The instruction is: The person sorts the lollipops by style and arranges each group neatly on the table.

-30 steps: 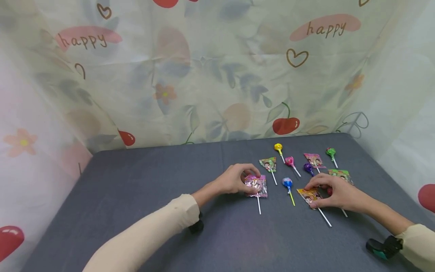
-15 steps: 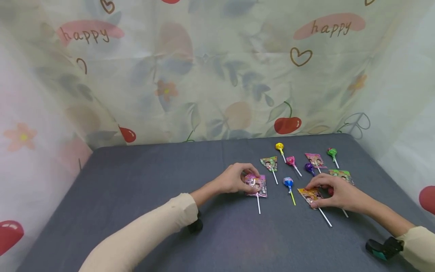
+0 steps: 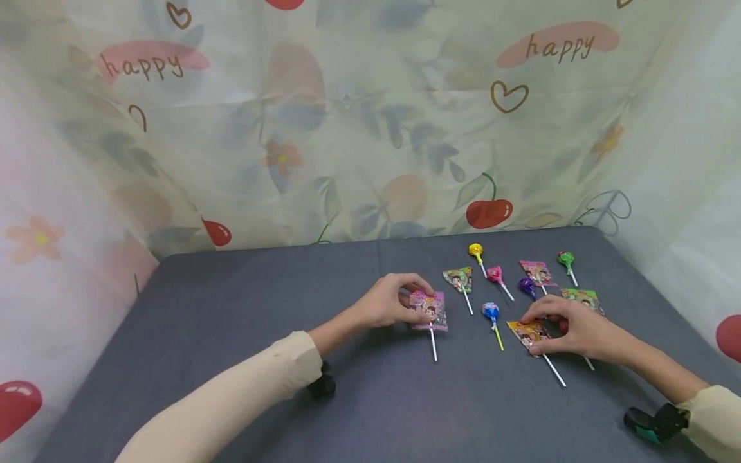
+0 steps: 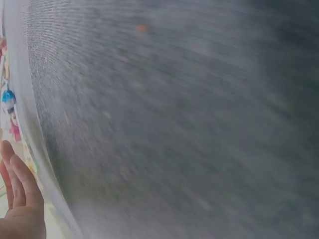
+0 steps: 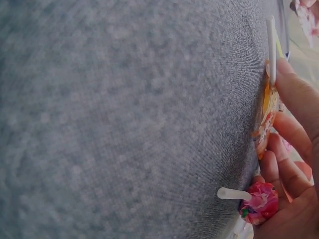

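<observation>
My left hand (image 3: 389, 303) pinches a lollipop in a flat pink wrapper (image 3: 435, 312) by the wrapper's left side, its white stick pointing toward me. In the left wrist view only part of the left hand (image 4: 24, 201) shows at the edge. With thumb and fingers, my right hand (image 3: 581, 329) holds an orange-wrapped lollipop (image 3: 528, 334) by its wrapper, close over the table. A round red lollipop (image 5: 260, 203) lies under the right palm, mostly hidden in the head view. Between the hands lies a blue round lollipop (image 3: 491, 311) with a yellow stick.
Behind the hands lie a green-wrapped lollipop (image 3: 460, 279), a yellow one (image 3: 476, 249), a pink round one (image 3: 494, 274), a purple one (image 3: 527, 287), a flat pink one (image 3: 536, 271), a green round one (image 3: 566, 259) and another flat green one (image 3: 582, 298). A patterned curtain (image 3: 347, 141) hangs behind the table (image 3: 266, 289).
My left hand has shifted slightly left and back with the pink-wrapped lollipop in it. The right hand and the orange-wrapped lollipop stay in place.
</observation>
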Tool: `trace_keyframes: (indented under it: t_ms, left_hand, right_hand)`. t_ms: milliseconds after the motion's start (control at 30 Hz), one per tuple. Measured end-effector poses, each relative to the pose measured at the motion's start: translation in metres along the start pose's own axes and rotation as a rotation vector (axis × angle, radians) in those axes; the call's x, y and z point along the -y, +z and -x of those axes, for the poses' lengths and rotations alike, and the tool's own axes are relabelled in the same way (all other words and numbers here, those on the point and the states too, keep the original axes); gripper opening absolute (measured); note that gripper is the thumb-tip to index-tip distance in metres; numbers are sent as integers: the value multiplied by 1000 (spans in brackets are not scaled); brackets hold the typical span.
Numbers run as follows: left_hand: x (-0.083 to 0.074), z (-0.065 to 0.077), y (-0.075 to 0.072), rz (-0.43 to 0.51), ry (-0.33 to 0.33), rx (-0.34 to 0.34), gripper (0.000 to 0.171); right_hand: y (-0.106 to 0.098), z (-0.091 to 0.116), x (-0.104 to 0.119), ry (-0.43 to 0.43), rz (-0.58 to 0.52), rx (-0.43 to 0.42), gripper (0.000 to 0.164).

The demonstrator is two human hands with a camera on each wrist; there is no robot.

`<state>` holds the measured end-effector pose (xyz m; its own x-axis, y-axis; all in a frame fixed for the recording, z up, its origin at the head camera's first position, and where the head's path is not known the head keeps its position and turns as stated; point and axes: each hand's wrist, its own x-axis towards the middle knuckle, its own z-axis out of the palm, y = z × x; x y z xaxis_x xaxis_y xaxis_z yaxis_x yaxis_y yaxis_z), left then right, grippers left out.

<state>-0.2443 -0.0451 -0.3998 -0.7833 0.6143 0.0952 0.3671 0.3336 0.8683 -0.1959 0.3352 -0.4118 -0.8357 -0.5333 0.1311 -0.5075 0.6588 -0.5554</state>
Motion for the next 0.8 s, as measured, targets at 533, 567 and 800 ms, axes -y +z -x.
trace_keyframes:
  t_ms: [533,567,800]
  left_hand:
    - [24,56,-73,134,-79,-74,40]
    - [26,61,-78,137,-91,-84,40]
    - [48,94,-113,58,-144,-151,41]
  right_hand:
    - [1,-1,-1,21,7,14,34]
    - [1,-1,-1,14,3,12,34]
    - [2,-2,-2,-17,-2,-4,34]
